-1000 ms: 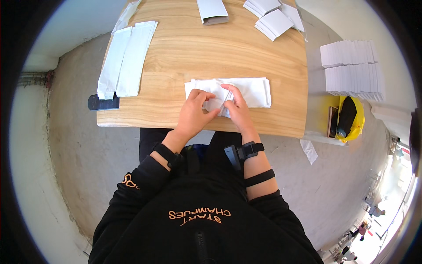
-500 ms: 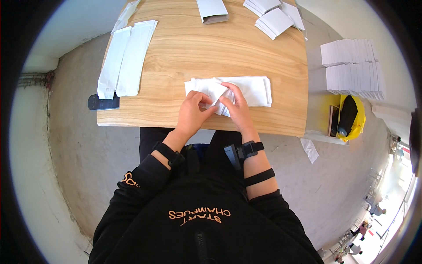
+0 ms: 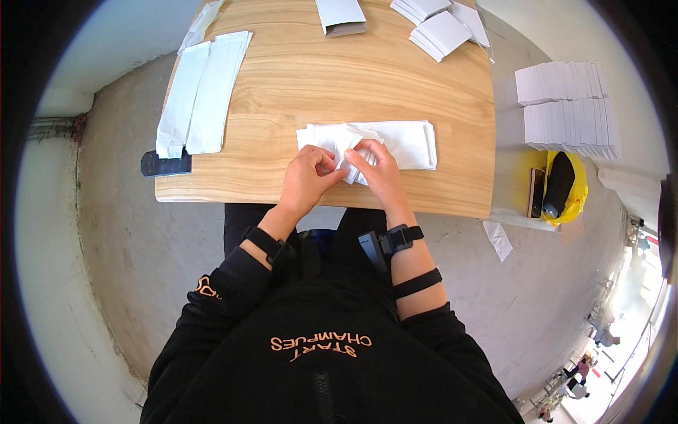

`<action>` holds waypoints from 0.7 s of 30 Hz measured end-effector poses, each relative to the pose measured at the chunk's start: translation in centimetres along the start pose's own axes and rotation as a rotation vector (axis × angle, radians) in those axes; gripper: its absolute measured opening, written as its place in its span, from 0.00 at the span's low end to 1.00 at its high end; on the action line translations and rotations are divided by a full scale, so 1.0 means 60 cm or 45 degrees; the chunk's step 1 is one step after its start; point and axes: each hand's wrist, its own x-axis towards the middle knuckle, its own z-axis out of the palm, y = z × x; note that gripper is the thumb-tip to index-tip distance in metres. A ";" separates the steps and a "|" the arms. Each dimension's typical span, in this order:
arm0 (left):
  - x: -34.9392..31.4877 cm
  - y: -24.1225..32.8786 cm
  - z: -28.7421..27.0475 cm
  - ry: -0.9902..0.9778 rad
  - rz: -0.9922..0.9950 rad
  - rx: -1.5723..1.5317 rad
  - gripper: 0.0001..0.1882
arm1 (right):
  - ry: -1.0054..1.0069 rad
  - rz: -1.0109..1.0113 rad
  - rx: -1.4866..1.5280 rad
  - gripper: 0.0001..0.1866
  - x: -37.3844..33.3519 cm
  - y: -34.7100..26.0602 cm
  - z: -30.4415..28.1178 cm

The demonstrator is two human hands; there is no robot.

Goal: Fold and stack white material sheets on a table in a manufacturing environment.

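Observation:
Near the table's front edge lies a flat stack of thin white sheets (image 3: pixel 412 145), perhaps cloth or soft plastic. Over its left half my two hands work on one crumpled white sheet (image 3: pixel 348 146). My left hand (image 3: pixel 306 174) pinches its left side between thumb and fingers. From the right, my right hand (image 3: pixel 378 172) grips the sheet with curled fingers, thumb pressed on the near side. The fingers partly hide the folds between them.
Long white strips (image 3: pixel 208 95) lie along the table's left edge, above a dark flat object (image 3: pixel 166 164). At the back are a white box (image 3: pixel 341 18) and white cards (image 3: pixel 441 35). Stacked white boxes (image 3: pixel 565 106) and a yellow bag (image 3: pixel 579 187) stand to the right.
My right fingers have curled in and drawn down, and the sheet's upper flap is now more bunched between my hands. My left hand has barely moved.

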 end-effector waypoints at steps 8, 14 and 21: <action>0.002 0.001 0.001 0.029 -0.095 -0.021 0.13 | 0.042 -0.027 -0.084 0.17 0.003 0.013 0.001; 0.000 -0.011 -0.003 -0.016 0.053 0.095 0.09 | 0.051 -0.105 -0.120 0.15 0.004 0.019 0.002; 0.001 -0.015 -0.021 -0.062 -0.082 -0.091 0.08 | 0.057 -0.072 -0.082 0.13 0.004 0.022 0.000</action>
